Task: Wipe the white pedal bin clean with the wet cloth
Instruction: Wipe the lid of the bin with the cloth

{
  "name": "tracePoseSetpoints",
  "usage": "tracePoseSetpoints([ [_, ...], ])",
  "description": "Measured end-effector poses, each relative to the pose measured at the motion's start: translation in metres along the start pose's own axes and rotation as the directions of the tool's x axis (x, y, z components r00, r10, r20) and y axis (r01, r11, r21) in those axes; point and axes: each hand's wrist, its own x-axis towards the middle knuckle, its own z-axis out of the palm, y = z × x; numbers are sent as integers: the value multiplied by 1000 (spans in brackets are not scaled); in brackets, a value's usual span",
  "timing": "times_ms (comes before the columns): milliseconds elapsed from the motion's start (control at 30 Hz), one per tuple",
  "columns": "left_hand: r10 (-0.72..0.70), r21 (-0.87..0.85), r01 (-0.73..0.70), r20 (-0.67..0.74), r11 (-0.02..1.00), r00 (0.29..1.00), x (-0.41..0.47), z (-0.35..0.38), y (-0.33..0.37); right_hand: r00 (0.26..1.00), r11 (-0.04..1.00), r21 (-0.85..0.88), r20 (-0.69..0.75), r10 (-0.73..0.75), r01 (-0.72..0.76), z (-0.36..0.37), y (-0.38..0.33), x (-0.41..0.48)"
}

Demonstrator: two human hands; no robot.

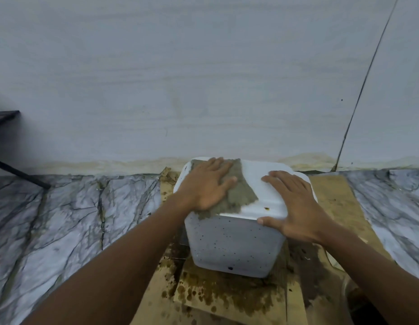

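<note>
The white pedal bin (234, 245) stands against the wall on stained cardboard, its lid down. Dark specks dot its front face, and a small brown spot sits near the lid's front edge. A grey-brown wet cloth (241, 191) lies spread over the left half of the lid. My left hand (208, 184) presses flat on the cloth with fingers straight. On the lid's right side, my right hand (295, 205) rests with fingers spread and the thumb over the front right corner.
Stained cardboard sheets (227, 294) lie under and around the bin on a marble-patterned floor (63, 219). A pale wall (203, 78) rises directly behind the bin. A dark metal frame (6, 141) stands at the far left.
</note>
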Motion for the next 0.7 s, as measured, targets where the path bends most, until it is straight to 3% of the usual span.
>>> tracePoseSetpoints([
  [200, -265, -219, 264, 27, 939, 964, 29, -15, -42, 1000, 1000, -12, -23, -2, 2, 1, 0, 1],
  [367, -309, -265, 282, -65, 922, 949, 8, 2, -40, 1000, 1000, -19, -30, 3, -4, 2, 3, -1],
  [567, -310, -252, 265, -160, 931, 937, -43, 13, -20, 1000, 1000, -26, -23, 8, -8, 2, 3, -1],
  [700, -203, 0, 207, -175, 978, 963, -49, 23, 3, 999, 1000, -16, -31, 18, -19, 2, 3, -1],
])
